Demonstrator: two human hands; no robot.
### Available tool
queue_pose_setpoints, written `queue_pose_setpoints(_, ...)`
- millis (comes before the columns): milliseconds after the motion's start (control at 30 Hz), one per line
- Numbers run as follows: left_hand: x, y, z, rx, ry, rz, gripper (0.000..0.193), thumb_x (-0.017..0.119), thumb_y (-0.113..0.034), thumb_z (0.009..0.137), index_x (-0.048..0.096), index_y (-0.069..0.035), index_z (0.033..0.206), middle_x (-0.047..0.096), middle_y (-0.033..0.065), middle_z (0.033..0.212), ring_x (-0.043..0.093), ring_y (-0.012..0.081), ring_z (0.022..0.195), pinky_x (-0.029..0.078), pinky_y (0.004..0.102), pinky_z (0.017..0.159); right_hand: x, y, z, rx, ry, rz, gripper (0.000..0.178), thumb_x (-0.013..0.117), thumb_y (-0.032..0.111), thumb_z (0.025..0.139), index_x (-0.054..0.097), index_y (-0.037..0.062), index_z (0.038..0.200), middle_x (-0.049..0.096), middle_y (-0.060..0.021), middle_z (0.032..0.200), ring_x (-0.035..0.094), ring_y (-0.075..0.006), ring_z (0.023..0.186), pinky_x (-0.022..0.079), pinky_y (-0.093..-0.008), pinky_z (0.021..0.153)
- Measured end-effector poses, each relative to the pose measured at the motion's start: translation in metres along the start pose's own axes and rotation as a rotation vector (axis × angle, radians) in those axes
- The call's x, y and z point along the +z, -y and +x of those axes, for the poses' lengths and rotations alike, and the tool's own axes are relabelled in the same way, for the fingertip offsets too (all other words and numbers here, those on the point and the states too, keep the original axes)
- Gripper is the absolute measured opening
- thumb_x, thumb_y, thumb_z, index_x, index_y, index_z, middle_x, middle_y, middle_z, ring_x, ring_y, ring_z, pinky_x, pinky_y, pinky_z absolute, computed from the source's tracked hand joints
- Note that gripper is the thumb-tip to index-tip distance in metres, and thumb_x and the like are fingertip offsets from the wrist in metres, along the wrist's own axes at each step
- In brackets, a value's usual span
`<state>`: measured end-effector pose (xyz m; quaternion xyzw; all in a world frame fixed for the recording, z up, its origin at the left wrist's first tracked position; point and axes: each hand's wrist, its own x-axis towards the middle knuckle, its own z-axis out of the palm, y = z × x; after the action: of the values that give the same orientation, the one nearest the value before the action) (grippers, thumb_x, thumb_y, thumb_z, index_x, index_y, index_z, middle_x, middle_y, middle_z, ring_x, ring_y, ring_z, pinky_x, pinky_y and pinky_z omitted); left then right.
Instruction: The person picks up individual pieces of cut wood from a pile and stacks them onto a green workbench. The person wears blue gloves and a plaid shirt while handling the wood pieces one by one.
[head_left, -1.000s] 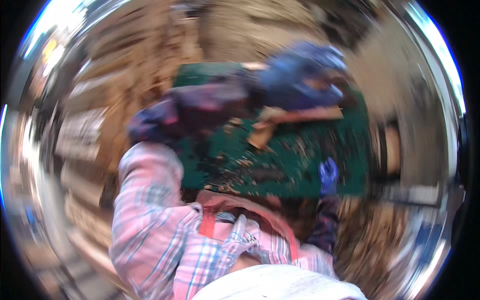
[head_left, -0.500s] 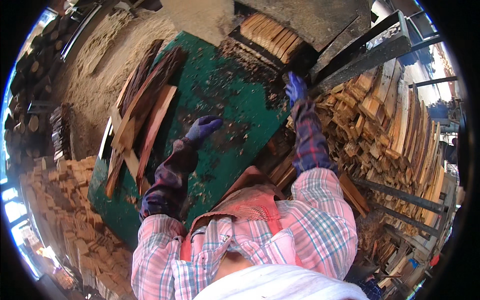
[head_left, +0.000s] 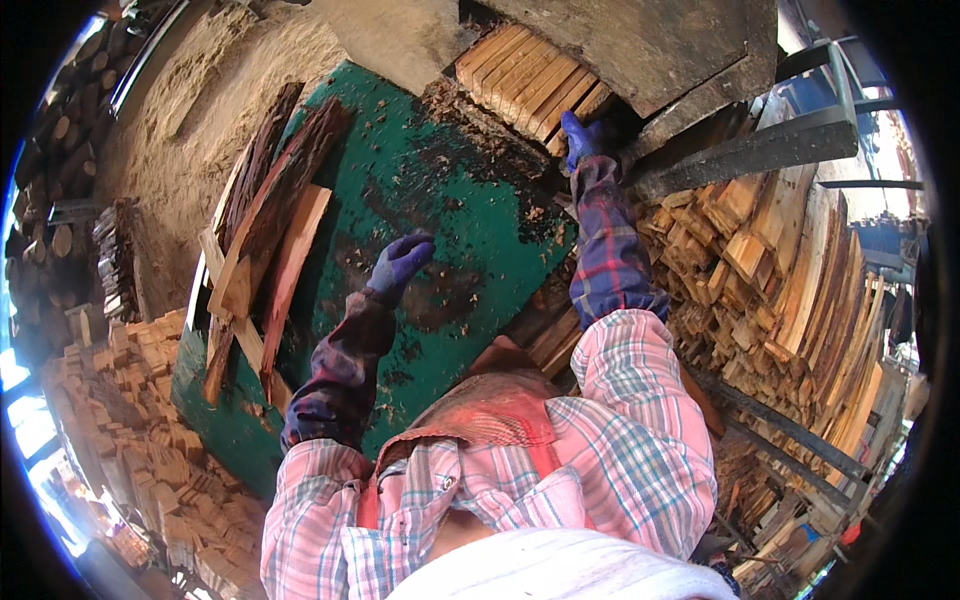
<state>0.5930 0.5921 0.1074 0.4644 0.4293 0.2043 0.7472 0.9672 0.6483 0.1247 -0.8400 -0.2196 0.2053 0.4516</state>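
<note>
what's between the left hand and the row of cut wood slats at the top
The head view shows green tabletop between the left hand and the wood slats, strewn with dark debris that is thickest by the slats.

There are two gloved hands, one left grip (head_left: 400, 266) and one right grip (head_left: 583, 140), and two dark plaid oversleeves (head_left: 608, 235), one behind each grip. One green desk (head_left: 480, 225) lies under the left grip. To the left of that grip are at least four long wood pieces (head_left: 285, 200), overlapping too much for a sure total. Just beyond the right grip is one row of slats (head_left: 525, 80), at least eight. Right of the right grip stands one stack of sticks (head_left: 745, 250), and far left of the left grip one heap of blocks (head_left: 150, 420), both too many to count.
</note>
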Motion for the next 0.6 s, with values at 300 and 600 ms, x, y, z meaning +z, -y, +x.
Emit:
queue_pose_setpoints(300, -0.013, 0.009, -0.038, -0.009, 0.056, 0.018, 0.037, 0.058, -0.025, 0.088, 0.056, -0.001, 0.116, 0.062, 0.0062, 0.105, 0.056, 0.0152, 0.096, 0.045, 0.0284, 0.084, 0.013, -0.039, 0.02, 0.354, 0.269, 0.583, 0.04, 0.077, 0.029, 0.069, 0.062, 0.0016, 0.094, 0.061, -0.0056, 0.072, 0.055, -0.0188, 0.058, 0.045, -0.0334, 0.053)
queue_pose_setpoints(600, -0.007, -0.054, 0.155, 0.034, 0.036, -0.216, 0.04, 0.061, -0.039, 0.083, 0.061, -0.005, 0.104, 0.058, 0.0035, 0.079, 0.053, 0.0156, 0.06, 0.043, 0.0299, 0.054, 0.011, -0.025, -0.085, 0.455, 0.294, 0.431, 0.062, 0.073, 0.041, 0.072, 0.046, 0.0168, 0.123, 0.052, -0.0059, 0.116, 0.05, -0.0253, 0.104, 0.045, -0.0496, 0.08)
